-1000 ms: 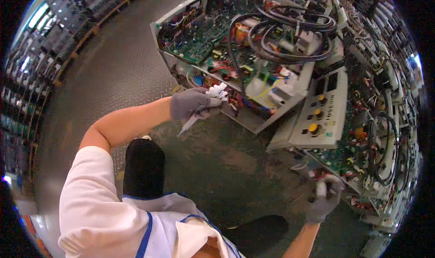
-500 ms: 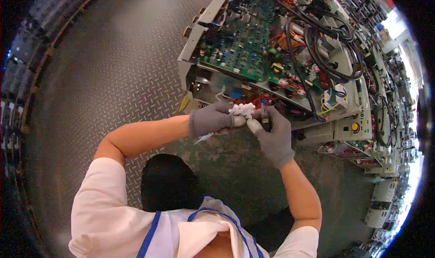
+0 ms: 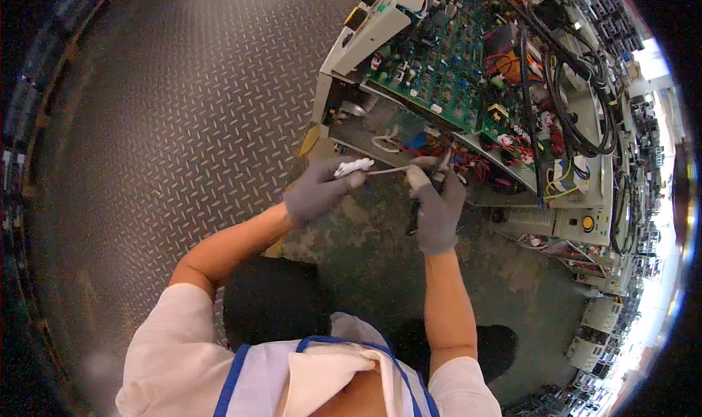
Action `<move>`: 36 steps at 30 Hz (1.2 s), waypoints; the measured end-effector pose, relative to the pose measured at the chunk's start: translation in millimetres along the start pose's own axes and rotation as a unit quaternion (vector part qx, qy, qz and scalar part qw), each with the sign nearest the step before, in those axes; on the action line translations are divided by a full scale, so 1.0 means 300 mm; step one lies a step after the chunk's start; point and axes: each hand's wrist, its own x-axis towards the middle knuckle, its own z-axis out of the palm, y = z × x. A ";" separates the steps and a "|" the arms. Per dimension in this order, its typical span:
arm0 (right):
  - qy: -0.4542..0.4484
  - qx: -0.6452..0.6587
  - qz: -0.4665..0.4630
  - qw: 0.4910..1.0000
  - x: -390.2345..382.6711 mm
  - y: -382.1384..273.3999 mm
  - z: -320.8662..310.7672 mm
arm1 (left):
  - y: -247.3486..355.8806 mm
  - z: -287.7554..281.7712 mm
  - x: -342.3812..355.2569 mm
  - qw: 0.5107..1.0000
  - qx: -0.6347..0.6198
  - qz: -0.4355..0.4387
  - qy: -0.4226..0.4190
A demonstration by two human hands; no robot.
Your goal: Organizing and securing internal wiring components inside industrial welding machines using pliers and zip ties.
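The left hand (image 3: 318,192), in a grey glove, pinches a small white bundle (image 3: 352,168) between thumb and fingers. The right hand (image 3: 439,212), gloved alike, lies at 4 o'clock from the bundle, its thumb and fingers closed on the far end of a thin pale strand (image 3: 387,171). The strand runs nearly straight between the two hands, which are apart; whether it is tied to the bundle cannot be told. A blurred greyish piece shows by the right fingertips, too unclear to name.

Taking the strand as the clock's centre, with 12 straight ahead of the person, an opened machine's green circuit board (image 3: 431,88) is at 1 o'clock. A small blue part (image 3: 415,140) sits just beyond the strand, also toward 1. Red wires (image 3: 472,161) are at 3, black cable loops (image 3: 610,128) between 2 and 3, and a yellow knob (image 3: 588,224) between 3 and 4. Patterned metal floor (image 3: 183,124) spreads at 9 to 10.
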 end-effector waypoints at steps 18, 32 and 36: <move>-0.089 0.220 0.187 0.953 -0.006 0.059 -0.034 | -0.016 -0.041 -0.015 0.680 0.598 0.416 0.081; 0.200 -0.053 -0.223 0.953 0.014 -0.081 -0.190 | 0.091 -0.024 0.157 0.929 0.022 0.299 0.219; 0.172 -0.122 -0.262 0.942 0.038 -0.066 -0.225 | 0.083 -0.014 0.208 0.922 0.068 0.315 0.214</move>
